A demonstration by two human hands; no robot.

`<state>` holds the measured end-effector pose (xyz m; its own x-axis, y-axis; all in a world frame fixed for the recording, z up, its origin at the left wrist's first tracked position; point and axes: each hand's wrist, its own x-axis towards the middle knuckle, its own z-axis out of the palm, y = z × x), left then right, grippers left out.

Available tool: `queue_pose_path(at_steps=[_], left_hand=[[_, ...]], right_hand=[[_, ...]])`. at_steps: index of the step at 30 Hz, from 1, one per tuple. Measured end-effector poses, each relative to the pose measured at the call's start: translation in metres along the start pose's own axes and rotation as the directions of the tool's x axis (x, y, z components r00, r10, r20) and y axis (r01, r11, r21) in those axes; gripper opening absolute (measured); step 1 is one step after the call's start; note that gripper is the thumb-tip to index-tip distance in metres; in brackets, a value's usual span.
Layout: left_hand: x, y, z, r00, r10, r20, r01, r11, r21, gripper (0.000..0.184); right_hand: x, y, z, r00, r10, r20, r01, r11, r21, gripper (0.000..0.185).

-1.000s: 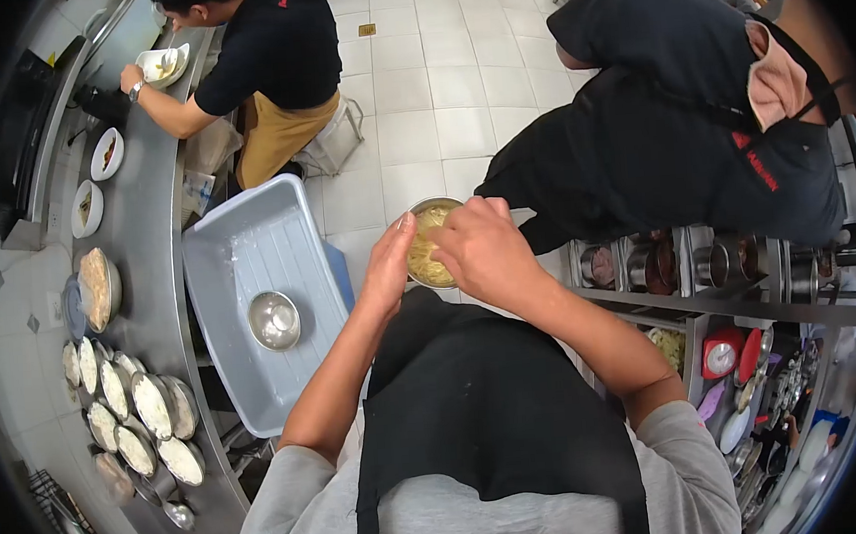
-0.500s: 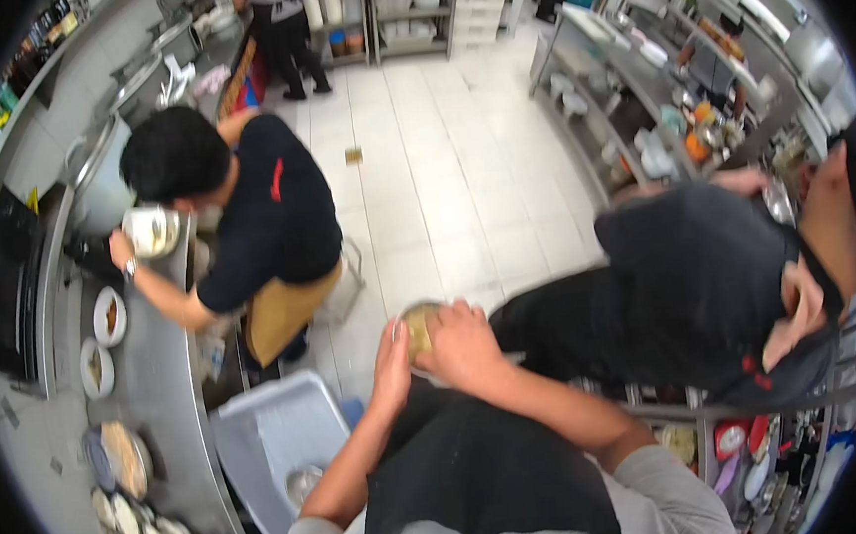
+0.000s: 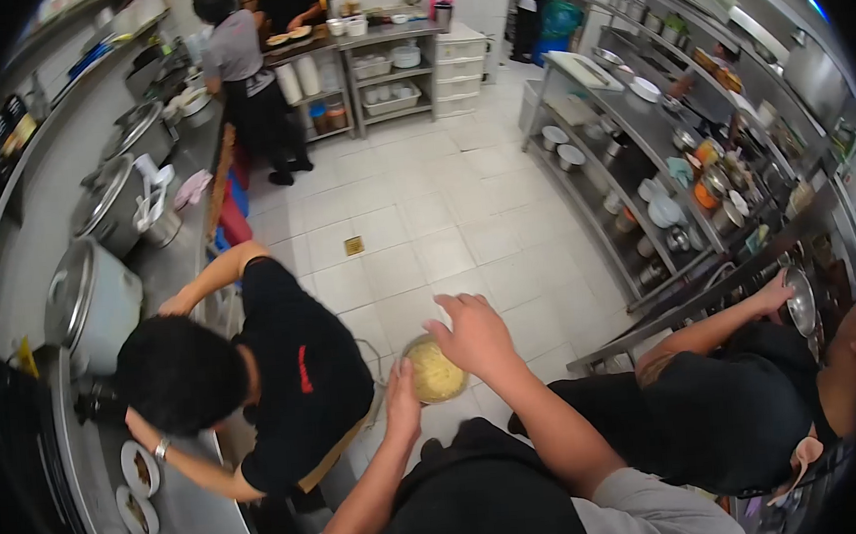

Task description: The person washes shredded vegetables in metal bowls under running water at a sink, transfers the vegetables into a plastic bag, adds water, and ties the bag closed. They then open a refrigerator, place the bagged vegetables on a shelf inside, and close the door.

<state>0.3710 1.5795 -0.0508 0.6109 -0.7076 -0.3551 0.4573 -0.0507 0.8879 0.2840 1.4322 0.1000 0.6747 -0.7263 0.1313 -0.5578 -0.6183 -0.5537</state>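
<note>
Metal bowl (image 3: 441,402), yellow food (image 3: 438,373) exposed: my right hand (image 3: 475,339) lifted off, thumb spread; left hand (image 3: 403,400) alongside, fingers together, grip unclear.

From where I watch, I can read no words, labels, brands, numbers or signs. A small red marking (image 3: 305,369) that looks like lettering stands out against the black shirt (image 3: 288,326) of the person (image 3: 282,381) leaning over the counter on the left, but it is too small and blurred for me to make out.
</note>
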Motion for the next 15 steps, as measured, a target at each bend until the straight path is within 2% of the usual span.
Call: queue_pose_path(at_steps=[2,4,6,9,12,15], left_hand=[[0.032,0.019,0.01,0.988,-0.152,-0.01,0.151,0.987,-0.048,0.082],[0.067,0.037,0.024,0.993,-0.096,0.072,0.105,0.986,-0.131,0.073],[0.09,0.072,0.053,0.998,-0.058,0.018,0.06,0.988,-0.144,0.062],[0.146,0.088,0.074,1.0,-0.022,0.009,0.023,0.989,-0.143,0.064],[0.212,0.104,0.095,0.998,-0.069,-0.012,0.067,0.988,-0.14,0.067],[0.267,0.118,0.114,0.992,-0.129,-0.01,0.128,0.986,-0.105,0.07]], right_hand=[[0.038,0.01,0.009,0.996,0.094,0.012,-0.094,0.995,0.015,0.059],[0.078,0.032,0.028,0.984,0.166,0.068,-0.172,0.981,0.087,0.064],[0.117,0.062,0.057,0.965,0.194,0.177,-0.232,0.945,0.23,0.068],[0.162,0.085,0.065,0.971,0.217,0.103,-0.24,0.848,0.472,0.07],[0.213,0.1,0.028,0.983,0.162,0.087,-0.184,0.844,0.504,0.064],[0.26,0.134,-0.016,0.982,0.03,0.187,-0.108,0.901,0.421,0.055]])
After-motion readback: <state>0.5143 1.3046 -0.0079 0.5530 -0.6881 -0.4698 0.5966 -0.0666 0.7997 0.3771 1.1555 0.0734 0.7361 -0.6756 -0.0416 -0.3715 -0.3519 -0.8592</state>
